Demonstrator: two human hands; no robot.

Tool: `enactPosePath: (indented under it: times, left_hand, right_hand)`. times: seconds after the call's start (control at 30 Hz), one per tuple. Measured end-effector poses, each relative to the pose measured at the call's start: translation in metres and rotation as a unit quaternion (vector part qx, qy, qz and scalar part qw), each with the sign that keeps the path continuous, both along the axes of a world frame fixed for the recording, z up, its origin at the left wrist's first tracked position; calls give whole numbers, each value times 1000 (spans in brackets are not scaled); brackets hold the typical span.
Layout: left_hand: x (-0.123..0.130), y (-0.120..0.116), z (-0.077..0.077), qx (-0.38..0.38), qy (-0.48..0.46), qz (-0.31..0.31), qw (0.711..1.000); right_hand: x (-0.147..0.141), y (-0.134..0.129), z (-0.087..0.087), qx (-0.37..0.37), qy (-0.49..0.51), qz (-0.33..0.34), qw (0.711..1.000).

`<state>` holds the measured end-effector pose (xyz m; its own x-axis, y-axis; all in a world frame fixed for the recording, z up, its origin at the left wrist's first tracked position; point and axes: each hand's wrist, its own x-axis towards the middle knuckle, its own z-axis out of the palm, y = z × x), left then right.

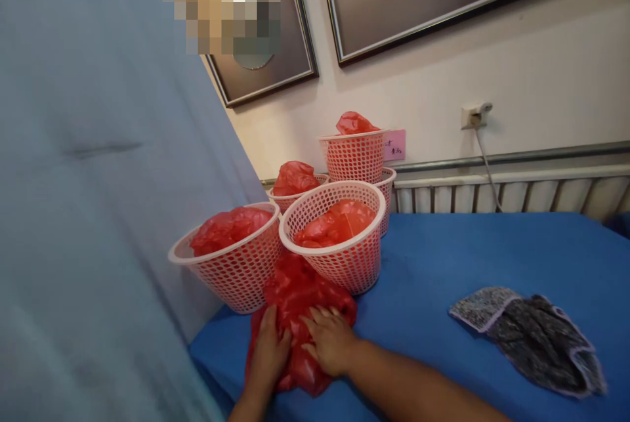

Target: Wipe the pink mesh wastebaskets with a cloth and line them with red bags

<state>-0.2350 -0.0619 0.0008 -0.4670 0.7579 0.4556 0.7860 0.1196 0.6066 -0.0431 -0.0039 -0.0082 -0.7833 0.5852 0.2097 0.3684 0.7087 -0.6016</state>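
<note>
A crumpled red plastic bag (pixel 301 369) lies on the near left part of the blue bed-like surface (pixel 433 258). My left hand (pixel 270 348) rests on the bag's left side, fingers stretched forward and thumb apart. On its right side, my right hand (pixel 331 341) presses flat with the fingers spread. Just beyond the bag, a pale plastic basket (pixel 344 268) holds more red plastic and leans slightly. Another such basket (pixel 236 281) stands to the left, also with red plastic inside. What the bag under my hands contains is hidden.
Behind are more baskets, one (pixel 352 158) raised on another. A dark patterned cloth piece (pixel 536 343) with light trim lies at the right. A blue-grey curtain (pixel 88 225) hangs close on the left. A radiator (pixel 443 199) and a plugged-in cable (pixel 485 159) line the wall.
</note>
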Motion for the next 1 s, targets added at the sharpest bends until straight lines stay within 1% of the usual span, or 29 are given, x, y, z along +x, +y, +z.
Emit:
enactPosePath:
  times: [0.07,0.13,0.17,0.2,0.23,0.3,0.33,0.37,0.4,0.47,0.53,0.63,0.7,0.77,0.87,0.93,1.0]
  left_hand:
    - [7,-14,-3,14,51,-1,999]
    - [17,-25,-7,35,138,-20,990]
    - [21,-28,-10,25,180,-33,983]
    - [25,-29,-13,-4,212,-47,976]
    - [28,-27,-16,-51,231,-59,970]
    - [30,-19,-21,-154,253,-69,952]
    - [29,-15,-22,-190,261,-67,944]
    - [28,-11,-22,-210,268,-63,938]
    - [26,-8,-21,-215,274,-58,936]
    - [25,-7,-17,-198,279,-45,939]
    - [27,-12,-11,-162,278,-32,946]
    - [37,-25,-1,-85,290,-25,953]
    - [45,-35,6,-33,303,-28,952]
    - [52,-44,13,8,306,-31,951]
    - [63,-57,17,48,284,-52,956]
    - [75,-60,16,49,247,-91,964]
    - [97,-56,14,19,199,-158,967]
  right_hand:
    - [-3,3,-6,-3,6,-5,1000]
    - [-3,5,-9,-6,13,-7,1000]
    - [-3,6,-9,-8,16,-6,1000]
    - [-2,6,-8,-9,18,-4,1000]
    - [0,6,-8,-12,20,-2,1000]
    - [9,5,-6,-18,22,-1,1000]
    - [17,3,-6,-17,33,-3,999]
    - [28,0,-6,-13,54,-7,998]
    - [41,-3,-7,-6,82,-13,997]
    - [75,-8,-12,13,143,-28,989]
    - [114,-12,-20,19,174,-57,983]
    - [168,-10,-33,-13,167,-119,979]
    - [195,-7,-39,-42,157,-154,975]
    - [213,-4,-41,-61,155,-176,970]
    - [226,-5,-38,-77,166,-181,966]
    - [232,-9,-34,-80,176,-169,967]
    - [239,-14,-29,-75,182,-155,968]
